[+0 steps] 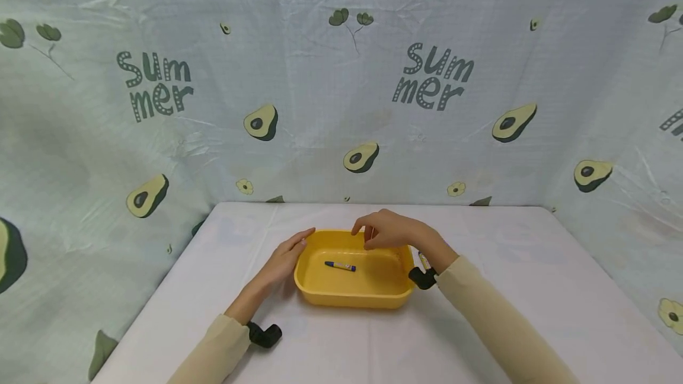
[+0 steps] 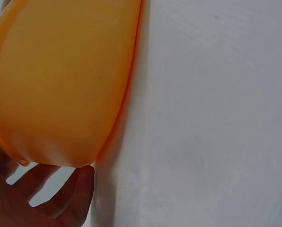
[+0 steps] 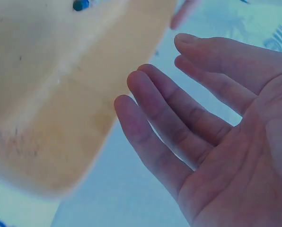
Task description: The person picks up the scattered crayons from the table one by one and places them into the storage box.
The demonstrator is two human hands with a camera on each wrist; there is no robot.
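Crayon (image 1: pixel 340 266), blue at the tip and wrapped in yellow and blue, lies flat inside a yellow tray (image 1: pixel 352 300), somewhat left of the middle of its floor and apart from the walls. The tray sits upright on a white-covered table (image 1: pixel 331 348). The left hand (image 1: pixel 285 258) rests against the tray's left end, its fingers fairly straight and touching the wall from outside rather than clasping it; the left wrist view shows fingertips against that end. The right hand (image 1: pixel 389 230) hangs over the far right part of the tray, fingers loosely bent and spread a little, with nothing between them, as the right wrist view also shows; whether any fingertip touches the rim cannot be told. Just right of the tray, a second yellow-wrapped stick (image 1: pixel 424 261) lies on the table, partly hidden by the right wrist. Both arms wear beige sleeves (image 1: pixel 496 325), with a black wrist mount (image 1: pixel 264 335) at each wrist. Behind hangs a pale cloth (image 1: pixel 309 76) printed with avocados, flowers and the word "summer"
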